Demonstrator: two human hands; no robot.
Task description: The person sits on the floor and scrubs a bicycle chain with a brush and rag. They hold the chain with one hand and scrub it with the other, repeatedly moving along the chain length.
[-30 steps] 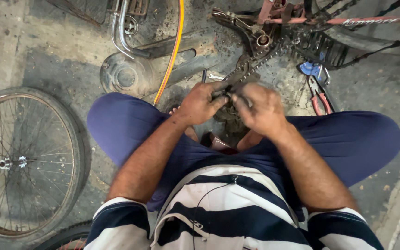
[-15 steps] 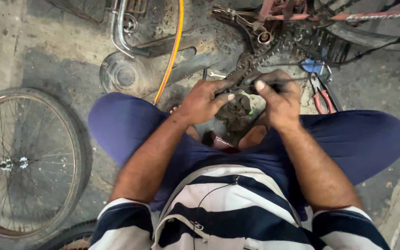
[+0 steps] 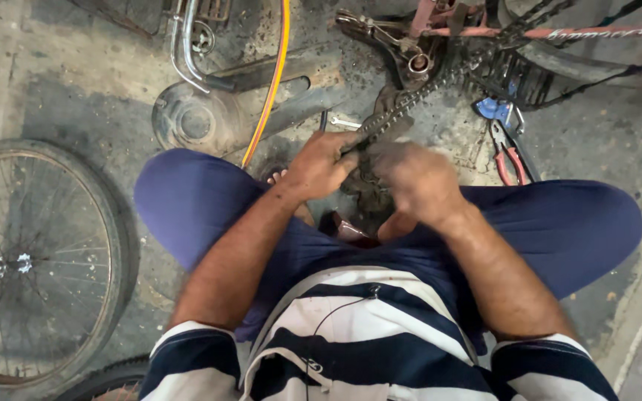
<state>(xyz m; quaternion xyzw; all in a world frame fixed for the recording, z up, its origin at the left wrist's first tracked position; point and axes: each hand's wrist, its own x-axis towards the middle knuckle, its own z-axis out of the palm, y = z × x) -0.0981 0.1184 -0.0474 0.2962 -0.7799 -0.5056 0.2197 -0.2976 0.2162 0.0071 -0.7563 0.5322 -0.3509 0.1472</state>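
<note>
I sit cross-legged in blue trousers on a concrete floor. My left hand grips a greasy bicycle chain where it comes down toward my lap. That chain runs up and right to the crank area of a red bicycle frame. My right hand is blurred, fingers curled over the dark chain part between my knees; what it holds is hidden.
A spoked bicycle wheel lies at my left. Red-handled pliers and a blue tool lie on the floor at upper right. An orange tube, a chrome handlebar and a round metal stand base lie ahead.
Both hands have shifted slightly right and up along the chain. The thin rod-like tool seen between my hands earlier is no longer visible, and my right hand is moving fast.
</note>
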